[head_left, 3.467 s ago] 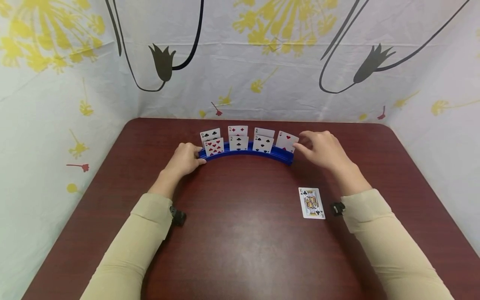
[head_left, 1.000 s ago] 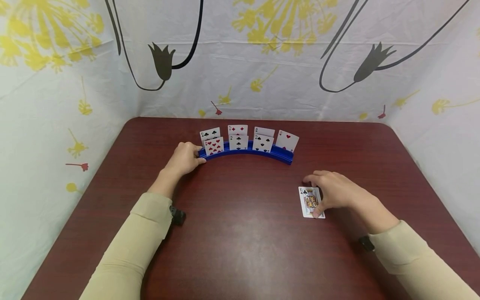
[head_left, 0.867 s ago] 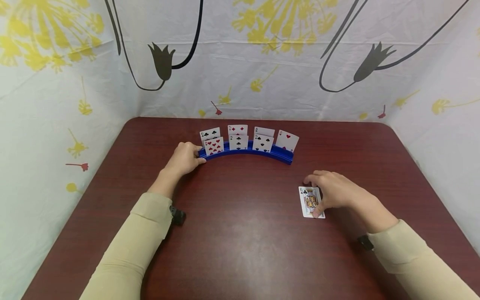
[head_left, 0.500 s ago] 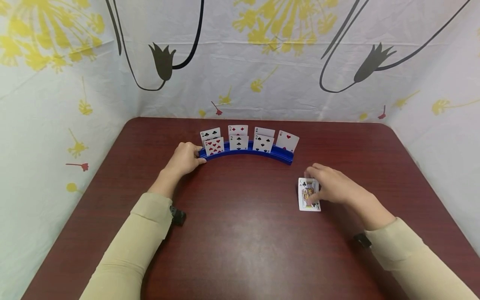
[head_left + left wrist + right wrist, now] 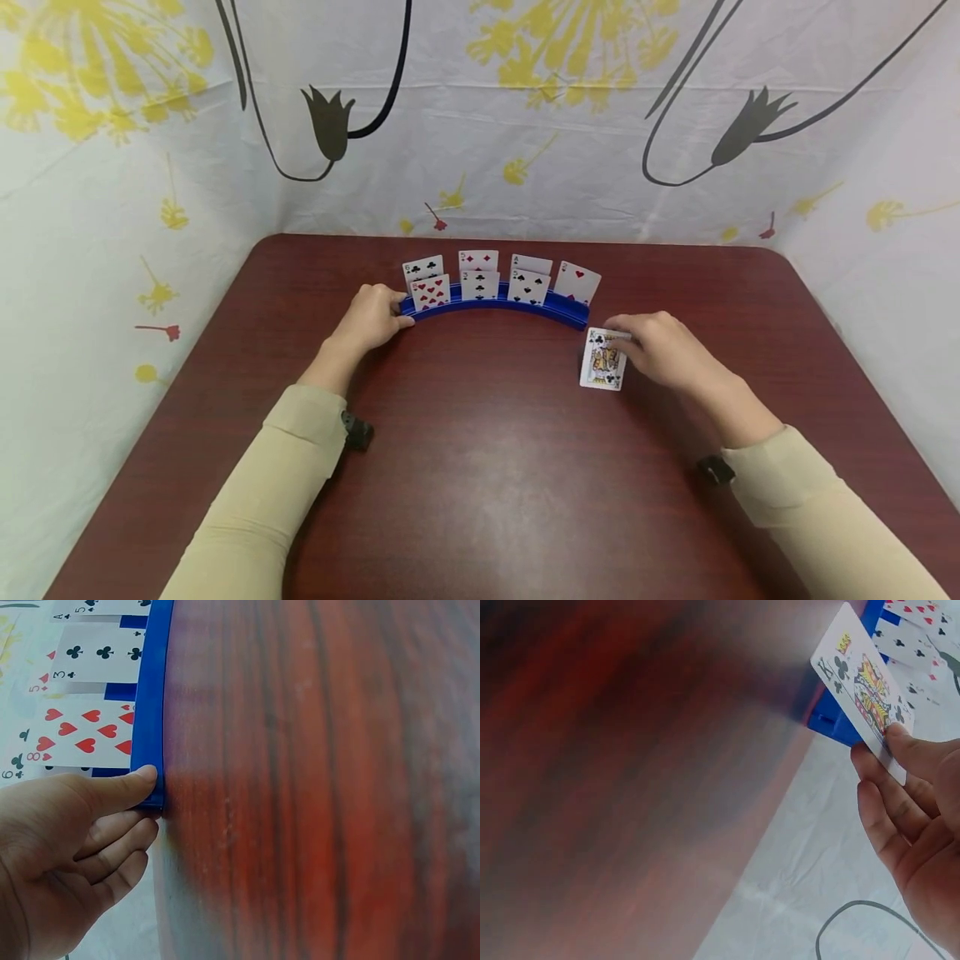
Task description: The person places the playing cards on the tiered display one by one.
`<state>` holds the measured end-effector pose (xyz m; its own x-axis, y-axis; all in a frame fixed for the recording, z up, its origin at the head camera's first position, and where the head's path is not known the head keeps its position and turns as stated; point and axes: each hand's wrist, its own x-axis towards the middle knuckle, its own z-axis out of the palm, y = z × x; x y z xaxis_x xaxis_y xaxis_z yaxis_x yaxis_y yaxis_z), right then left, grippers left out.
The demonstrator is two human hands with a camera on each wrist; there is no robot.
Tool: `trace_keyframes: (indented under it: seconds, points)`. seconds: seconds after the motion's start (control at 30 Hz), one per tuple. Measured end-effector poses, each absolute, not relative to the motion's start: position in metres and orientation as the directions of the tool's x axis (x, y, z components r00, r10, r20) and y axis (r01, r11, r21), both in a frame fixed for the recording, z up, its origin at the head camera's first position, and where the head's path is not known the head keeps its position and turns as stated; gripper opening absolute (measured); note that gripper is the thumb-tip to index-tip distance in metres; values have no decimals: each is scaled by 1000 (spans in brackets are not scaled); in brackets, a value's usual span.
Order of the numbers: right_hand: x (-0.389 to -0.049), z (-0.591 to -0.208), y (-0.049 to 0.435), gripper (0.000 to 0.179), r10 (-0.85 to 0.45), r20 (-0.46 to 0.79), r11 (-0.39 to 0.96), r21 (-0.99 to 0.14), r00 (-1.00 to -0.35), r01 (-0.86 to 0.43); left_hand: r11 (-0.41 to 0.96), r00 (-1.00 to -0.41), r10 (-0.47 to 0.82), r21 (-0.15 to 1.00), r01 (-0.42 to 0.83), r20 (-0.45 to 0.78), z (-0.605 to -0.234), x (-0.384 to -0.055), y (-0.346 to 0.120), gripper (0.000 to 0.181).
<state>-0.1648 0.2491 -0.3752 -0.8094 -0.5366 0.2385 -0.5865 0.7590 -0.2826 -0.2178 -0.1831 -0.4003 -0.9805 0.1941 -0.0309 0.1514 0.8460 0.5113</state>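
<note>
A curved blue card holder [image 5: 487, 305] stands toward the back of the table with playing cards in two rows. My left hand [image 5: 369, 318] pinches its left end, thumb in front, as the left wrist view also shows. Nearest that hand is the eight of hearts [image 5: 86, 731], with the three of clubs [image 5: 101, 652] beyond it. My right hand [image 5: 667, 350] pinches the king of clubs [image 5: 603, 358] by its right side, thumb on the face. The king is tilted up, just in front of the holder's right end. Behind it the two of hearts [image 5: 576, 284] leans alone in the back row.
The six of clubs [image 5: 423, 267], five of diamonds [image 5: 478, 259] and an ace [image 5: 532, 262] fill the rest of the back row. The five of spades [image 5: 528, 287] stands in front of the ace. A patterned white cloth [image 5: 480, 167] hangs behind the dark red table [image 5: 480, 467].
My right hand went from the two of hearts down to the king of clubs, picked it up off the table and carried it toward the holder's right end. My left hand stayed put.
</note>
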Motion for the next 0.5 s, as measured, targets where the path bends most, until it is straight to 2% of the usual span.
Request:
trace_keyframes:
  seconds: [0.33, 0.5]
  points:
    - [-178, -367, 242, 9, -479, 472, 736, -244, -740, -632, 847, -979, 201, 507, 157, -32, -400, -218, -183, 49]
    - [-180, -363, 232, 7, -410, 525, 781, -219, -746, -585, 849, -978, 207, 502, 165, -29, -401, -219, -183, 49]
